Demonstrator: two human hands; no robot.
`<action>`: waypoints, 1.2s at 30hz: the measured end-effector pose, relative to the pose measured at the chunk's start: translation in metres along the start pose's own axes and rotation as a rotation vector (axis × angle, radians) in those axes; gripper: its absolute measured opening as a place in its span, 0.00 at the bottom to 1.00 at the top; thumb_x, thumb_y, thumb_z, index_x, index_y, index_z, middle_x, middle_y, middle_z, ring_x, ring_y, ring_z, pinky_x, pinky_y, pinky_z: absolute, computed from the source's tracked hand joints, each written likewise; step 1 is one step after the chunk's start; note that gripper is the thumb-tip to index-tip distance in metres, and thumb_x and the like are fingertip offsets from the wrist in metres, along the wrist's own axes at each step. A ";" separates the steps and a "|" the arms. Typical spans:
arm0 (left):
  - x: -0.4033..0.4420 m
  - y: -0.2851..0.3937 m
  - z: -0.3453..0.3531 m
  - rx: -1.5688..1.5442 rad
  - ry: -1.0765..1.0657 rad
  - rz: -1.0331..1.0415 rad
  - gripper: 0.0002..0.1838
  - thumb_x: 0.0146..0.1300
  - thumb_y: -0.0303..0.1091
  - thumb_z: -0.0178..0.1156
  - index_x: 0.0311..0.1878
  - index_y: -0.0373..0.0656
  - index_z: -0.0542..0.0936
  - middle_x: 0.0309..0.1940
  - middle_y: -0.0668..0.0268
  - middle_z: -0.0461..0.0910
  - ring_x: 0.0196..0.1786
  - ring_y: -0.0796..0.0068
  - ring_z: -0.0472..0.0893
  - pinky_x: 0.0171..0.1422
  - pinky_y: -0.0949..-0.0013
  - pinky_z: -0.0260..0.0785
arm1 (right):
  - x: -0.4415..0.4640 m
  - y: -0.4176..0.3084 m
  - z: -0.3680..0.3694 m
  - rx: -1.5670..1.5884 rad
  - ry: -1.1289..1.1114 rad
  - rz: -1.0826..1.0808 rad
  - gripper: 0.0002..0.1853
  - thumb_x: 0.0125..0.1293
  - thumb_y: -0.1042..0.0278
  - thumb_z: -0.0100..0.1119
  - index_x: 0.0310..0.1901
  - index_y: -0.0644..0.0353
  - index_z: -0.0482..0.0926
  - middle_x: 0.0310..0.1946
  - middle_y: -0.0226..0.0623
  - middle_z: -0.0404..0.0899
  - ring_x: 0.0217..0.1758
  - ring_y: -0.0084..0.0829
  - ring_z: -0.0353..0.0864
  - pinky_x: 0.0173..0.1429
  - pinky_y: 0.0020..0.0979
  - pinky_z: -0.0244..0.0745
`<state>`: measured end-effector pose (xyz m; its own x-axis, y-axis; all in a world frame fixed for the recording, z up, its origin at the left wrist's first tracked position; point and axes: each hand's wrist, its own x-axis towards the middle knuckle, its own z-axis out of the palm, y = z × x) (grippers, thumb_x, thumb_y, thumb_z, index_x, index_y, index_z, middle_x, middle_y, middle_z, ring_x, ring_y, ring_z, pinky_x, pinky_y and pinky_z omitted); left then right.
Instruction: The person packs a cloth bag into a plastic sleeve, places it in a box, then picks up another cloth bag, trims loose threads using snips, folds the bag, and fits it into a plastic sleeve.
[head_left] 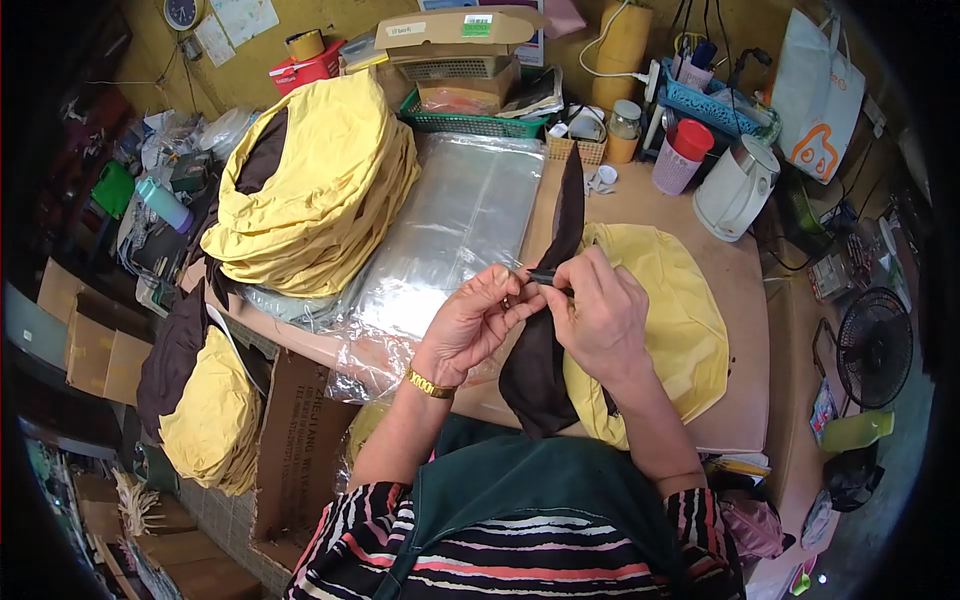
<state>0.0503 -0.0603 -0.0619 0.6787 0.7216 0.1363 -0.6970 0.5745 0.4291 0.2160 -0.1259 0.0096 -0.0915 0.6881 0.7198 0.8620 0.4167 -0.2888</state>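
Observation:
My left hand (480,318) and my right hand (603,312) meet over the front of the table, fingertips close together. Both pinch a small, narrow dark piece (542,276); whether it is part of the cloth or a separate tool I cannot make out. Behind and below the fingers runs a long dark brown cloth strip (568,215), widening into a dark panel (540,375) near my apron. Under my right hand and forearm spreads a rounded yellow cloth piece (680,310), joined with or lying against the dark cloth. A gold watch band circles my left wrist.
A tall stack of yellow cloth pieces (310,200) stands at the left, beside clear plastic bags (450,220). More yellow and dark cloth (210,400) hangs off the left. At the back are a green basket (470,125), a white kettle (735,190) and a pink cup (675,170).

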 end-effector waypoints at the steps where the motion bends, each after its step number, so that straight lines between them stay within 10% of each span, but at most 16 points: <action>1: -0.001 0.000 0.001 -0.001 0.001 -0.001 0.06 0.67 0.26 0.58 0.38 0.32 0.74 0.50 0.54 0.77 0.56 0.58 0.78 0.70 0.55 0.68 | -0.001 0.001 0.002 -0.013 -0.006 -0.008 0.13 0.46 0.75 0.68 0.30 0.56 0.72 0.27 0.30 0.69 0.29 0.35 0.75 0.33 0.35 0.67; 7: 0.001 0.006 0.004 0.087 0.101 0.063 0.06 0.69 0.25 0.55 0.36 0.31 0.76 0.46 0.56 0.79 0.60 0.56 0.77 0.66 0.59 0.73 | -0.014 0.030 0.039 0.372 0.209 0.371 0.21 0.50 0.72 0.70 0.45 0.59 0.71 0.38 0.40 0.73 0.39 0.43 0.79 0.41 0.37 0.75; 10: 0.001 0.013 -0.050 0.037 0.376 0.233 0.06 0.68 0.21 0.51 0.36 0.28 0.76 0.44 0.49 0.79 0.59 0.50 0.77 0.63 0.59 0.75 | -0.073 0.116 0.082 -0.018 -0.017 0.453 0.25 0.57 0.63 0.67 0.54 0.57 0.68 0.45 0.47 0.74 0.45 0.49 0.79 0.48 0.43 0.76; 15: -0.023 0.033 -0.148 -0.169 0.486 0.365 0.12 0.72 0.33 0.51 0.32 0.37 0.74 0.39 0.57 0.81 0.36 0.70 0.83 0.39 0.73 0.81 | -0.109 0.184 0.063 -0.304 -0.207 0.743 0.22 0.63 0.55 0.60 0.54 0.54 0.68 0.46 0.48 0.79 0.47 0.49 0.81 0.49 0.47 0.74; 16: -0.015 0.034 -0.138 0.008 0.816 0.411 0.11 0.72 0.39 0.53 0.40 0.40 0.75 0.41 0.60 0.80 0.37 0.75 0.80 0.38 0.75 0.76 | -0.108 0.192 0.056 -0.354 -0.200 0.856 0.21 0.63 0.55 0.59 0.53 0.54 0.68 0.46 0.47 0.80 0.47 0.49 0.81 0.49 0.47 0.74; 23: 0.051 -0.023 -0.089 0.986 0.644 0.172 0.37 0.65 0.46 0.61 0.68 0.31 0.59 0.48 0.58 0.76 0.49 0.68 0.78 0.55 0.65 0.72 | -0.081 0.235 0.041 0.000 -0.185 0.732 0.18 0.66 0.54 0.58 0.48 0.60 0.74 0.42 0.49 0.81 0.46 0.45 0.81 0.51 0.40 0.73; 25: 0.066 -0.031 -0.078 1.769 0.718 0.137 0.38 0.64 0.49 0.61 0.65 0.29 0.62 0.40 0.56 0.80 0.41 0.69 0.80 0.50 0.66 0.73 | -0.034 0.166 0.054 0.446 0.133 0.731 0.16 0.68 0.56 0.57 0.47 0.62 0.76 0.42 0.49 0.81 0.45 0.43 0.81 0.50 0.37 0.73; 28: 0.079 -0.038 -0.105 1.932 0.643 0.177 0.31 0.62 0.51 0.62 0.53 0.28 0.75 0.28 0.57 0.79 0.32 0.71 0.79 0.43 0.66 0.72 | -0.034 0.123 0.118 0.416 0.068 0.726 0.13 0.69 0.59 0.56 0.45 0.60 0.75 0.39 0.48 0.81 0.43 0.45 0.82 0.48 0.38 0.74; 31: 0.056 -0.006 -0.075 1.805 0.361 -0.389 0.25 0.62 0.51 0.62 0.37 0.31 0.82 0.22 0.60 0.77 0.27 0.75 0.75 0.37 0.66 0.69 | -0.062 0.121 0.137 0.189 -0.070 0.581 0.13 0.68 0.58 0.57 0.43 0.59 0.75 0.37 0.46 0.82 0.41 0.46 0.82 0.45 0.41 0.75; 36: 0.010 0.025 -0.087 1.612 0.296 -0.289 0.18 0.67 0.43 0.59 0.27 0.37 0.80 0.21 0.70 0.76 0.27 0.84 0.70 0.31 0.72 0.64 | -0.065 0.125 0.141 -0.046 -0.220 0.489 0.13 0.64 0.58 0.60 0.42 0.57 0.75 0.35 0.44 0.82 0.39 0.47 0.82 0.42 0.45 0.75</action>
<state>0.0192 -0.0048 -0.1273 0.5387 0.8212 -0.1884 0.5013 -0.1327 0.8550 0.2590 -0.0351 -0.1627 0.2284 0.9056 0.3574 0.8506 -0.0071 -0.5257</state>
